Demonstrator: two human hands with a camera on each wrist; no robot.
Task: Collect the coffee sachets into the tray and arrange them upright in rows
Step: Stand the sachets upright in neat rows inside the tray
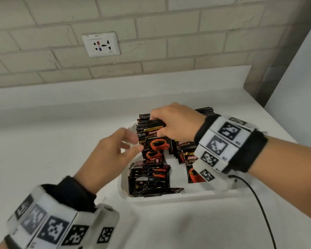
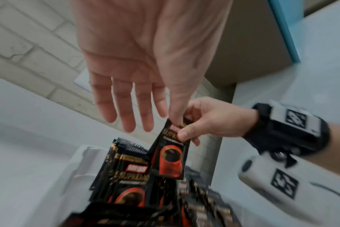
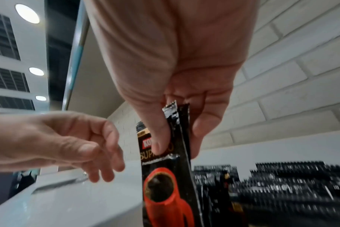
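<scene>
Pinching one sachet (image 1: 155, 139) over tray (image 1: 187, 194): right hand (image 1: 174, 123); left hand (image 1: 108, 155) loose-fingered, holding nothing.

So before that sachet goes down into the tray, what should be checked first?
1. Grip: right hand pinches the sachet by its top edge. Ok.
2. Sachet upright, cup picture facing out. Ok.
3. Left hand open, holding nothing, beside the standing row, free to steady it. Ok.
4. Gap in that row for the sachet: cannot tell, the hands cover it.
5. Near pile lies flat in the tray, not upright. Not ok.
6. Sachets left outside the tray: none in view; outside the frame, cannot tell.
</scene>
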